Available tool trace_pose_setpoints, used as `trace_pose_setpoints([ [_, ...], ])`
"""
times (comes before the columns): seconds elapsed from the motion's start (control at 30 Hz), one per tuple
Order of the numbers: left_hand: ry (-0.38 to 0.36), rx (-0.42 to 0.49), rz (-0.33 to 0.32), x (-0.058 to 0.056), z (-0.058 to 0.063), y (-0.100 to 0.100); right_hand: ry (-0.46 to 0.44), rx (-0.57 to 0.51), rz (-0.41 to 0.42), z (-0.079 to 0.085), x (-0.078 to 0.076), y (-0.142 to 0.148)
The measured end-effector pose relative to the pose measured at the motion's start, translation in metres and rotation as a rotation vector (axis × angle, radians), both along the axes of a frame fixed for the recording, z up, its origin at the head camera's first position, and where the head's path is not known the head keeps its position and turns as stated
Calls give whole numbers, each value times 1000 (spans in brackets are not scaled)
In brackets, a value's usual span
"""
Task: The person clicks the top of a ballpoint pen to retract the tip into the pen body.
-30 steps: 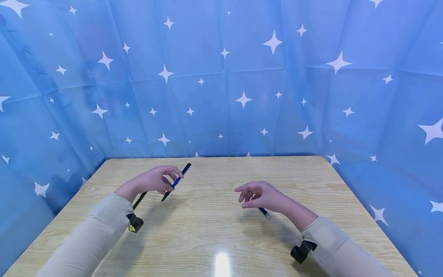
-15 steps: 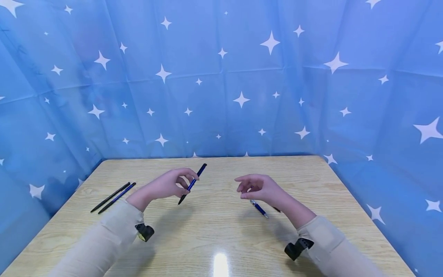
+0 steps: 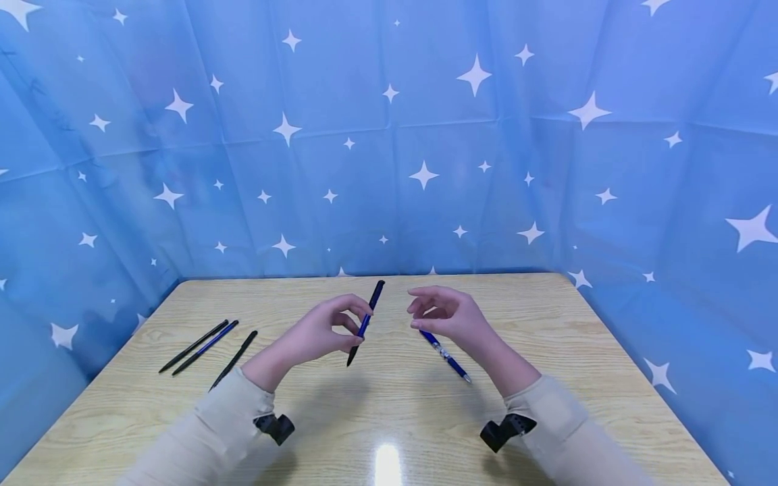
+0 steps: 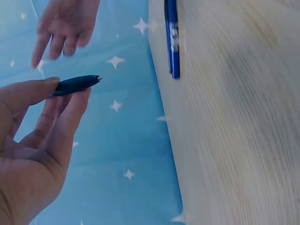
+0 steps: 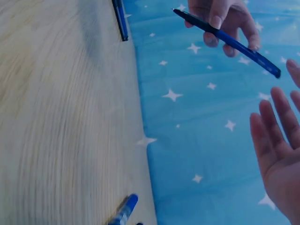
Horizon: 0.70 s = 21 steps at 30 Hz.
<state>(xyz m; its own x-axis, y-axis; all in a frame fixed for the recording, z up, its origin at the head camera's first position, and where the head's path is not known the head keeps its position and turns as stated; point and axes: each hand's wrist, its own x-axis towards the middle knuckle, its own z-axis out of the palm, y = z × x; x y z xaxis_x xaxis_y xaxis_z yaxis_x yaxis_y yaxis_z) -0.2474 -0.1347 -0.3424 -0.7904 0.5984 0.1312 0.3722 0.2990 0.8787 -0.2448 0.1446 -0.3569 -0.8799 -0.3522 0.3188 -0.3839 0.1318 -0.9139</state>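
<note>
A blue pen with black ends [image 3: 367, 322] is pinched between the thumb and fingers of my left hand [image 3: 313, 332], held tilted above the table. In the left wrist view the dark tip of that pen [image 4: 78, 85] sticks out past the fingers. My right hand [image 3: 452, 316] hovers just to the right, fingers apart and holding nothing. The right wrist view has the pen's back end [image 5: 267, 64] close to the right fingertips, with a gap between. Below the right hand lies a blue pen with a silver tip [image 3: 452, 362], its back end partly covered in the head view.
Three pens lie slanted at the left of the wooden table [image 3: 389, 398]: a black pen [image 3: 193, 346], a blue and black pen [image 3: 205, 347] and another black pen [image 3: 234, 360] near the left sleeve. A blue starry curtain [image 3: 389, 148] surrounds the table's back and sides.
My left hand has carried the pen to the right, toward the right hand, uncovering the pens at left. The right hand has risen slightly in the view, showing more of the pen below it.
</note>
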Motion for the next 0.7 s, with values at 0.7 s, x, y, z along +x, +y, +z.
trace_pose_setpoints([
  [0.7, -103, 279, 110, 28, 3, 48, 15, -277, 2, 11, 9, -18],
])
